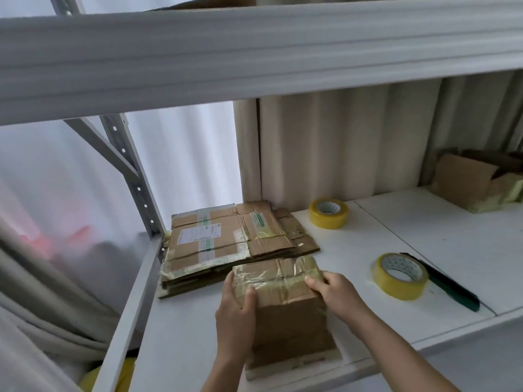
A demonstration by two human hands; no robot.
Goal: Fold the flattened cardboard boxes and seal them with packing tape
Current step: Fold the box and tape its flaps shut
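Your left hand (236,312) and right hand (338,295) grip the taped box (285,304) from either side, fingers curled over its top edge, probably to steady it upright on the shelf (368,244) while the seal is pressed down. The flattened stack (226,244) lies just behind, touching it. Two tape rolls (400,275) and a dark cutter (450,287) sit near your right for reach.

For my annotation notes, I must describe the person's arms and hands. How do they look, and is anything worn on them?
Both the left hand and the right hand are bare: no gloves, and no rings, watch or bracelet that I can see. The forearms are bare too, with no sleeve visible up to the frame's bottom edge. The fingernails look short and unpainted.
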